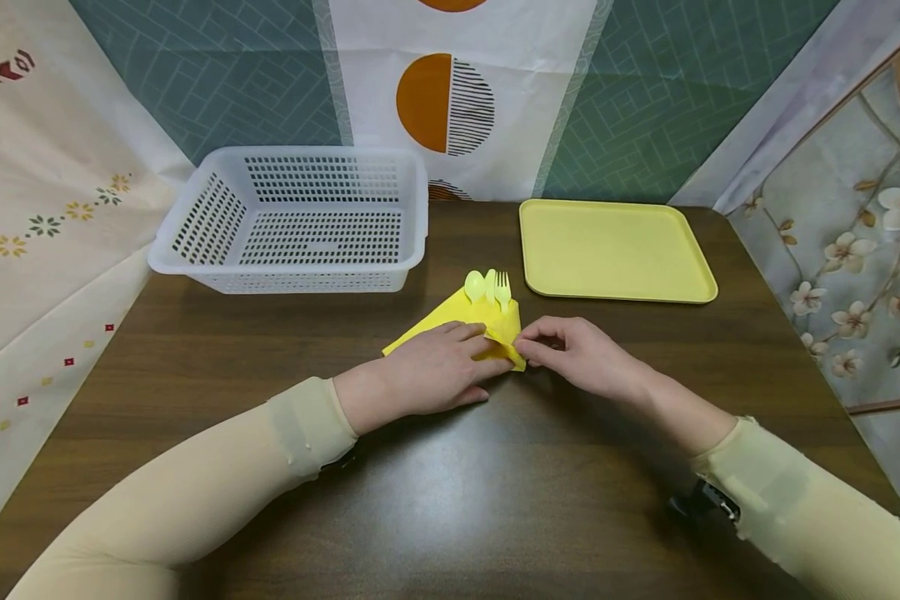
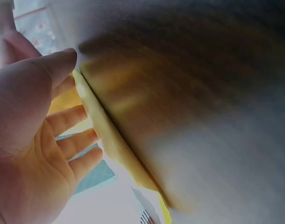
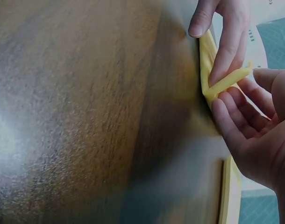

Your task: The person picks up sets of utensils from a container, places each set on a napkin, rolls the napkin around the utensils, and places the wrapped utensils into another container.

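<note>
A folded yellow napkin (image 1: 450, 312) lies on the table, with a pale yellow spoon (image 1: 474, 287), knife (image 1: 490, 286) and fork (image 1: 502, 289) poking out past its far edge. My left hand (image 1: 437, 368) rests flat on the napkin, fingers extended over its near part and hiding much of it. At the napkin's right corner, my right hand (image 1: 587, 357) pinches a raised flap (image 3: 226, 83) between thumb and fingers. In the left wrist view the left fingers (image 2: 70, 119) lie along the napkin's surface. The cutlery's lower ends are hidden under the napkin and hand.
A white perforated plastic basket (image 1: 315, 279) stands at the back left of the dark wooden table (image 1: 435, 500). Back right lies a yellow rectangular tray (image 1: 618, 250). Patterned cloths (image 1: 622, 125) hang behind and along both sides.
</note>
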`<state>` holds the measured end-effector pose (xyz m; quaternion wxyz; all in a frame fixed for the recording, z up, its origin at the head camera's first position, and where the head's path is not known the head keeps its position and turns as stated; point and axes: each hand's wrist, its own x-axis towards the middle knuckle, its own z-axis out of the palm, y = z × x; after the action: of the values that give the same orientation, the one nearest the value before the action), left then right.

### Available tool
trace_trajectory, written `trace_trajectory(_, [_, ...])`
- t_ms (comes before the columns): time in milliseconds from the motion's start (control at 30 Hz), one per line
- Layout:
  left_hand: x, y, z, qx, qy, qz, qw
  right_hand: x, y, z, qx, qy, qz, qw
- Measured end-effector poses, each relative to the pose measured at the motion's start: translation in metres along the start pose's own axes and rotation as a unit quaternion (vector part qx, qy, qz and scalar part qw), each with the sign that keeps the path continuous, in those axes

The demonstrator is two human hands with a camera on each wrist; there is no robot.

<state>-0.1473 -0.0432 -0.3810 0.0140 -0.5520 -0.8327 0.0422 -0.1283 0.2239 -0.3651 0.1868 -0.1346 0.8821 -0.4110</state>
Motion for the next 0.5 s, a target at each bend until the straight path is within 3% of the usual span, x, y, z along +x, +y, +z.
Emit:
trace_trajectory(267, [-0.002, -0.003, 0.002, -0.039, 0.010, 0.000, 0.9992, 0.002, 0.008, 0.004, -0.061, 0.025, -0.053, 0.996])
trace_trajectory(500, [-0.005, -0.006, 0.004, -0.033, 0.011, 0.007, 0.9994, 0.002, 0.012, 0.009, -0.158, 0.037, -0.162, 0.974])
